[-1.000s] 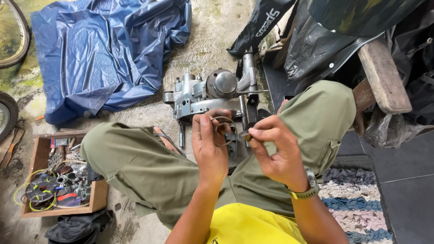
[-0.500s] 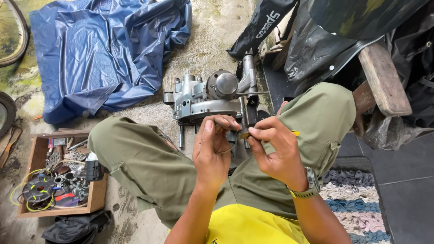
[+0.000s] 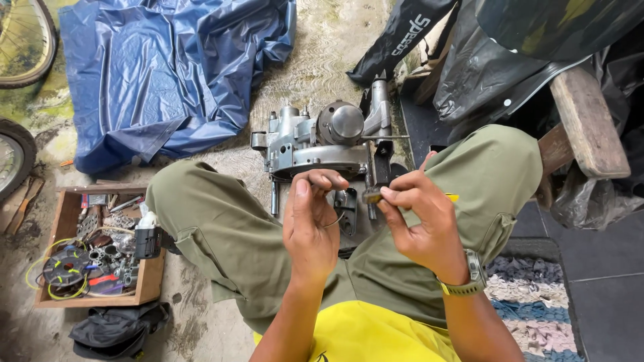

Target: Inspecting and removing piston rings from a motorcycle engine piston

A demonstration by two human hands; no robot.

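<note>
L hand (image 3: 312, 224) pinches thin bent wire (image 3: 333, 220); R hand (image 3: 419, 224) pinches small metal part (image 3: 372, 196), just right of wire, above engine casing (image 3: 315, 144).

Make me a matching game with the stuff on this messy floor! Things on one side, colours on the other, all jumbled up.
Things:
1. tarp
2. parts box
3. engine
4. watch

Colours:
A. silver metal
B. blue
C. olive green
D. brown wood

Pairs: 1-B, 2-D, 3-A, 4-C
</note>
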